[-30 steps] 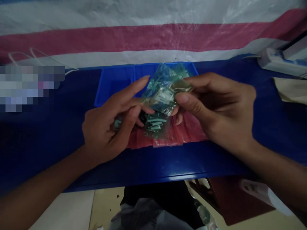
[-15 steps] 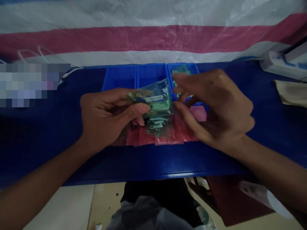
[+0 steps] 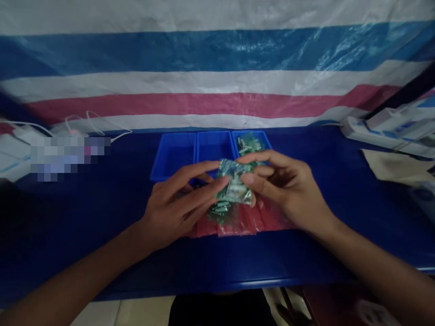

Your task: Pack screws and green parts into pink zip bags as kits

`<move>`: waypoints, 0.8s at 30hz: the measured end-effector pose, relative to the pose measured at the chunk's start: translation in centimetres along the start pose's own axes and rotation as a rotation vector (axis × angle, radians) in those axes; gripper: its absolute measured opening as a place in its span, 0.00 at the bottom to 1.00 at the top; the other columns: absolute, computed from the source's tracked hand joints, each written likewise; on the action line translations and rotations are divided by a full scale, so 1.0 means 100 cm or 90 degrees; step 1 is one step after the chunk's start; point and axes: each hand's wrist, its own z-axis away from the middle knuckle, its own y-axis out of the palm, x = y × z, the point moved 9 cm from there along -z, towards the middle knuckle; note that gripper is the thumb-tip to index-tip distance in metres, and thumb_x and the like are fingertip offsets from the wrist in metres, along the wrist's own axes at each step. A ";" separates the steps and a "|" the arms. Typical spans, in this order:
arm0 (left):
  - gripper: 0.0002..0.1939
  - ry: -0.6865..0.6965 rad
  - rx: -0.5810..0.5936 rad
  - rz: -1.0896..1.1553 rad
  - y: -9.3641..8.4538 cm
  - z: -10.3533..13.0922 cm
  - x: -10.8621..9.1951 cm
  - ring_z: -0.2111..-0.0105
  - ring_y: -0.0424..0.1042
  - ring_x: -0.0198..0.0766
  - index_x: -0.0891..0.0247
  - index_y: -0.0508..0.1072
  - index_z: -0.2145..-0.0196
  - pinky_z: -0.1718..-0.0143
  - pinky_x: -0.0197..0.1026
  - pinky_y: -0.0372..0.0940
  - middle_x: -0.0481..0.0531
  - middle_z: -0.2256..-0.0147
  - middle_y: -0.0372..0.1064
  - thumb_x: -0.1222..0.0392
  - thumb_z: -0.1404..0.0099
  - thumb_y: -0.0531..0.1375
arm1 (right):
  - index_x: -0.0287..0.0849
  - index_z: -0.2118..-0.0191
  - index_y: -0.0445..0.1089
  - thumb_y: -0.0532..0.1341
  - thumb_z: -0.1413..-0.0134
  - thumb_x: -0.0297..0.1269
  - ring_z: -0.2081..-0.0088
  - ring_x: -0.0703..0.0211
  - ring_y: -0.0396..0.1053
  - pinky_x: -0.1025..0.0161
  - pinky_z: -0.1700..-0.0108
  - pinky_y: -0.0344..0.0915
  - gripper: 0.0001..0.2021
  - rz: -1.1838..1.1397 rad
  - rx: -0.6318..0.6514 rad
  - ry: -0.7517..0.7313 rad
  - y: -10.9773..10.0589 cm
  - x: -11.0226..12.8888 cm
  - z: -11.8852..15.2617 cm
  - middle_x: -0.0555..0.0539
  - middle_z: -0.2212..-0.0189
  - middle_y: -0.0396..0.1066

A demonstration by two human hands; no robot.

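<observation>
A small clear bag [image 3: 234, 192] with pale green pieces inside is held between both hands above the table. My left hand [image 3: 185, 201] pinches its left side between thumb and fingers. The thumb and fingers of my right hand [image 3: 282, 185] grip its right side. Beneath it, another clear bag [image 3: 221, 212] with similar pieces lies on red plastic bags [image 3: 246, 224]. Behind the hands stand three blue trays; the right tray [image 3: 250, 142] holds green and white pieces, while the left tray [image 3: 176, 151] and middle tray [image 3: 215, 145] show bare insides.
The blue table [image 3: 238, 267] has its front edge near my body. White cables [image 3: 107, 124] and a blurred-out item lie at the left. At the right are a white power strip [image 3: 360, 133] and a beige sheet [image 3: 394, 167]. A striped sheet [image 3: 217, 50] hangs behind.
The view has tilted up, showing more of the striped sheet. My right hand has closed onto the bag, which was held by my left hand alone and is now turned and more compact.
</observation>
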 end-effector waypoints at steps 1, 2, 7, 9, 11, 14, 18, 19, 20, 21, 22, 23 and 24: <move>0.18 0.018 0.001 -0.017 -0.001 0.001 -0.003 0.52 0.84 0.40 0.52 0.78 0.40 0.57 0.40 0.83 0.54 0.40 0.79 0.68 0.23 0.66 | 0.44 0.46 0.78 0.72 0.30 0.38 0.78 0.64 0.77 0.69 0.74 0.74 0.11 -0.035 0.028 0.031 0.006 -0.004 0.001 0.57 0.76 0.77; 0.16 0.016 -0.006 -0.024 -0.004 0.002 -0.003 0.53 0.84 0.39 0.51 0.80 0.42 0.57 0.40 0.83 0.53 0.42 0.80 0.69 0.22 0.65 | 0.44 0.45 0.78 0.70 0.28 0.40 0.78 0.64 0.77 0.69 0.74 0.74 0.11 -0.053 0.052 0.048 0.011 -0.005 0.003 0.56 0.75 0.78; 0.07 -0.049 -0.063 0.032 -0.018 -0.003 0.007 0.62 0.84 0.34 0.53 0.82 0.52 0.62 0.35 0.81 0.48 0.54 0.84 0.65 0.22 0.66 | 0.43 0.47 0.84 0.72 0.30 0.50 0.68 0.62 0.75 0.64 0.65 0.76 0.17 0.148 0.020 -0.107 0.015 0.022 0.009 0.50 0.68 0.77; 0.04 -0.028 -0.035 0.073 -0.012 -0.005 0.004 0.66 0.84 0.33 0.55 0.83 0.54 0.63 0.32 0.80 0.47 0.60 0.85 0.61 0.21 0.66 | 0.44 0.48 0.84 0.74 0.33 0.45 0.61 0.58 0.78 0.61 0.59 0.78 0.14 0.228 0.025 -0.220 0.022 0.037 0.015 0.46 0.62 0.79; 0.05 -0.035 -0.003 0.103 -0.005 -0.006 0.005 0.71 0.83 0.32 0.54 0.83 0.52 0.66 0.31 0.80 0.45 0.63 0.86 0.60 0.20 0.65 | 0.46 0.47 0.84 0.70 0.29 0.37 0.61 0.59 0.80 0.61 0.58 0.78 0.09 0.272 0.039 -0.251 0.025 0.041 0.016 0.46 0.59 0.83; 0.12 -0.094 0.009 0.133 0.000 -0.005 0.014 0.73 0.82 0.32 0.52 0.83 0.44 0.69 0.31 0.78 0.45 0.63 0.86 0.63 0.19 0.63 | 0.51 0.45 0.82 0.69 0.28 0.36 0.69 0.63 0.76 0.64 0.64 0.74 0.10 0.338 -0.100 -0.184 -0.013 0.032 0.007 0.51 0.63 0.82; 0.12 -0.166 -0.026 0.105 -0.007 -0.005 0.034 0.72 0.83 0.33 0.53 0.85 0.49 0.65 0.34 0.80 0.44 0.65 0.85 0.65 0.21 0.62 | 0.48 0.51 0.84 0.69 0.30 0.42 0.71 0.59 0.72 0.62 0.71 0.67 0.09 0.460 -0.203 -0.131 -0.077 0.005 -0.014 0.50 0.70 0.77; 0.11 -0.185 -0.039 0.096 -0.010 -0.005 0.040 0.72 0.82 0.33 0.53 0.85 0.51 0.65 0.35 0.80 0.43 0.66 0.85 0.64 0.21 0.63 | 0.47 0.51 0.84 0.67 0.29 0.43 0.72 0.59 0.71 0.61 0.71 0.66 0.10 0.512 -0.170 -0.131 -0.082 -0.004 -0.020 0.49 0.70 0.78; 0.10 -0.205 -0.051 0.090 -0.012 -0.004 0.046 0.73 0.82 0.33 0.54 0.85 0.52 0.64 0.36 0.80 0.44 0.66 0.85 0.63 0.21 0.62 | 0.47 0.53 0.84 0.68 0.30 0.45 0.71 0.56 0.72 0.59 0.69 0.69 0.10 0.533 -0.152 -0.130 -0.087 -0.012 -0.025 0.48 0.69 0.79; 0.10 -0.226 -0.060 0.087 -0.013 -0.004 0.052 0.72 0.82 0.33 0.54 0.85 0.53 0.64 0.36 0.80 0.44 0.65 0.85 0.61 0.21 0.62 | 0.48 0.55 0.85 0.70 0.32 0.47 0.67 0.53 0.74 0.55 0.64 0.73 0.10 0.554 -0.141 -0.133 -0.089 -0.018 -0.028 0.46 0.67 0.80; 0.09 -0.243 -0.065 0.084 -0.014 -0.003 0.057 0.72 0.82 0.33 0.54 0.85 0.53 0.64 0.37 0.80 0.44 0.65 0.85 0.60 0.21 0.63 | 0.49 0.55 0.86 0.71 0.34 0.48 0.63 0.48 0.76 0.50 0.58 0.75 0.11 0.568 -0.139 -0.136 -0.088 -0.020 -0.028 0.44 0.64 0.81; 0.09 -0.256 -0.066 0.082 -0.014 -0.003 0.060 0.72 0.82 0.33 0.54 0.86 0.54 0.63 0.37 0.80 0.44 0.64 0.86 0.59 0.21 0.63 | 0.49 0.55 0.86 0.72 0.35 0.49 0.57 0.44 0.77 0.45 0.52 0.76 0.11 0.581 -0.150 -0.149 -0.084 -0.017 -0.026 0.42 0.60 0.81; 0.09 -0.265 -0.068 0.079 -0.014 -0.002 0.063 0.72 0.82 0.34 0.54 0.86 0.54 0.63 0.37 0.79 0.44 0.64 0.86 0.58 0.21 0.63 | 0.49 0.53 0.86 0.73 0.35 0.48 0.53 0.41 0.76 0.42 0.48 0.75 0.12 0.596 -0.161 -0.179 -0.077 -0.010 -0.022 0.40 0.56 0.80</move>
